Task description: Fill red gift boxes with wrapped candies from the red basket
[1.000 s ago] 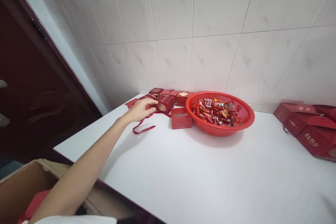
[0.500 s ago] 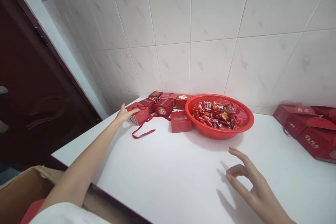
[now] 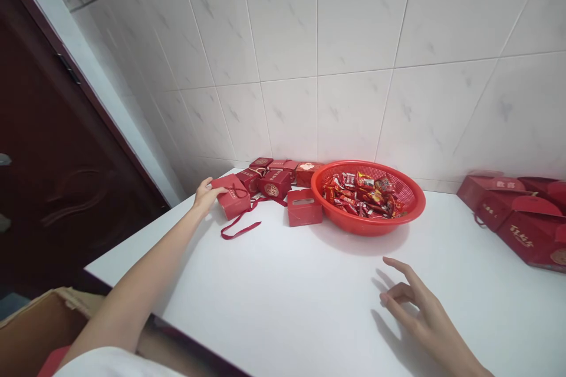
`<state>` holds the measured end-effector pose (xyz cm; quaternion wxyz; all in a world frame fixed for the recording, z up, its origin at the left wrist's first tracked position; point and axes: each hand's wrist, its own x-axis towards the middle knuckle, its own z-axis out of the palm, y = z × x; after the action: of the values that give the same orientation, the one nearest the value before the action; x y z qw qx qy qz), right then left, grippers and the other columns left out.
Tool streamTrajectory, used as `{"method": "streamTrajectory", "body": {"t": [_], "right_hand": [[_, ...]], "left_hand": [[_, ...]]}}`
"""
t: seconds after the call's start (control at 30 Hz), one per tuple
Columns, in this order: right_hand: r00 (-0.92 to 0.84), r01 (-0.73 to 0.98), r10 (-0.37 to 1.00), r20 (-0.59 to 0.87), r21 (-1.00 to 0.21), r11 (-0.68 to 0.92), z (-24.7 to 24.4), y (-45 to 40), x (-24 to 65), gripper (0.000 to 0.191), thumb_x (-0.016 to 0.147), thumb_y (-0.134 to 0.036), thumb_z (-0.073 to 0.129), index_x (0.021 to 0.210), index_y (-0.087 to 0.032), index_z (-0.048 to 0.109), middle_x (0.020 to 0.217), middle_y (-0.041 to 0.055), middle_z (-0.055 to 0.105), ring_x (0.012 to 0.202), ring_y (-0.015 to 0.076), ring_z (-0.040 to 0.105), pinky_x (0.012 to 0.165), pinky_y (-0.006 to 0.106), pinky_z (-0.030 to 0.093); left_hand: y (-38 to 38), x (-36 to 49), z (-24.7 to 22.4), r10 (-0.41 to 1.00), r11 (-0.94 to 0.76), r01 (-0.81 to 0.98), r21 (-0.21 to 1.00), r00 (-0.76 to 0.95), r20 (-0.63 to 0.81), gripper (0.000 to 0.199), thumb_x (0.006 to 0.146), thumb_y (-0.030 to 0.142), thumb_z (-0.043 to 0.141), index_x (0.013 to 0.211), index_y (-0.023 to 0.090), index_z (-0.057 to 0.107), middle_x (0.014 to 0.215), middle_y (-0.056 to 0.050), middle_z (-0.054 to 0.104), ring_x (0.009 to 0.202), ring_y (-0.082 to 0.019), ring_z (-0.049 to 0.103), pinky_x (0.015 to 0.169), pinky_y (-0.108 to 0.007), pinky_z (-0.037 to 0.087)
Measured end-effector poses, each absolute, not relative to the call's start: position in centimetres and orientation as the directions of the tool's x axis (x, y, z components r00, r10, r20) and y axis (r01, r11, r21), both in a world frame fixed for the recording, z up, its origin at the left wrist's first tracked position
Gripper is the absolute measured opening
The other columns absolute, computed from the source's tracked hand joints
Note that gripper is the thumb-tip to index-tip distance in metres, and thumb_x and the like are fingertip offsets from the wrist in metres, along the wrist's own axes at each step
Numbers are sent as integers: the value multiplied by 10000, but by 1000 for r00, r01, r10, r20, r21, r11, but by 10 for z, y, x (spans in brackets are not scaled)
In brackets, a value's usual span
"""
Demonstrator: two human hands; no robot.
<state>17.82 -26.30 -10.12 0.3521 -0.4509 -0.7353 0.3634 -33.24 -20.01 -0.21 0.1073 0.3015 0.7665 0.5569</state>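
At the left end of a group of small red boxes, my left hand (image 3: 206, 195) is closed on a red box (image 3: 233, 199) with a ribbon handle. A dark red ribbon (image 3: 241, 231) trails from beside it onto the white table (image 3: 283, 294). Behind and to its right sit several dark red boxes (image 3: 275, 185). A red box with a slot in its top (image 3: 305, 210) touches the left side of the red basket (image 3: 368, 227), which holds wrapped candies (image 3: 365, 194). My right hand (image 3: 415, 300) hovers over the table in front of the basket, fingers apart and holding nothing.
Larger red gift boxes (image 3: 522, 218) stand at the far right against the tiled wall (image 3: 354, 100). Below the table's front left edge is an open cardboard box (image 3: 44, 324). A dark red door (image 3: 57, 171) is at the left.
The red box in my left hand has turned and tilted a little. My right hand has moved only slightly. The view has shifted a little.
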Motion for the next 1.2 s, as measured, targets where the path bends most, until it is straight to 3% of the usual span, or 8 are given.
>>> {"method": "streamTrajectory", "body": {"t": [0.2,0.4,0.53,0.63,0.7,0.93,1.07,1.2], "right_hand": [[-362,381,919,157,-874,300,-99,-264,179,501,899,-502,555,1339,-289,443,720,-10,710,734,246,729,770,384,582],[-341,340,918,203,-884,321,-84,-268,173,513,914,-561,530,1317,-250,466,713,7,695,716,253,719,722,386,563],[-307,266,922,236,-909,321,-73,-270,168,453,945,-558,515,1258,-231,521,676,-2,656,717,231,689,725,370,549],[-273,123,921,279,-939,321,-69,-272,165,403,969,-543,498,1229,-238,536,883,43,703,696,192,662,668,335,547],[-242,51,918,313,-941,334,-67,-273,164,381,979,-533,490,1229,-250,537,1124,85,683,680,160,640,626,318,547],[-231,199,811,537,-790,580,-62,-276,163,415,1001,-424,516,1397,-303,482,1304,107,610,1151,242,623,959,421,544],[-413,319,593,691,-500,805,-60,-281,162,406,989,-341,557,1395,-336,558,1632,96,266,1429,306,398,1121,495,420],[-436,395,614,657,-473,787,-61,-282,162,315,1002,-296,530,1295,-280,645,1539,131,427,1359,285,487,1074,464,477]], "left_hand": [[-212,-305,41,632,15,313,950,-739,233,392,723,178,644,1103,93,691,1075,-88,759,1096,-282,680,915,-346,572],[-245,-235,97,885,-372,375,849,-132,446,177,756,234,712,839,80,683,786,3,746,909,-238,698,796,-353,550],[-271,-161,94,568,-815,493,304,578,586,67,842,156,711,784,189,709,782,-14,760,957,-214,698,1007,-471,504],[-292,-113,65,395,-834,535,-133,748,533,109,902,121,654,865,213,700,949,-18,775,1113,-221,676,1212,-582,214],[-301,-92,41,309,-845,476,-242,805,506,166,922,66,591,859,196,674,988,-24,777,1139,-193,671,1241,-562,120],[-294,-78,1,275,-869,416,-267,856,438,225,937,44,517,765,163,599,964,-48,761,1005,-147,696,1234,-509,184],[-291,-78,3,322,-845,470,-254,828,458,237,955,42,489,791,168,604,906,-34,746,974,-155,693,1194,-510,249],[-290,-82,5,440,-830,552,-78,735,517,223,999,241,497,838,186,642,942,-44,745,917,-192,683,1068,-476,389]]}}
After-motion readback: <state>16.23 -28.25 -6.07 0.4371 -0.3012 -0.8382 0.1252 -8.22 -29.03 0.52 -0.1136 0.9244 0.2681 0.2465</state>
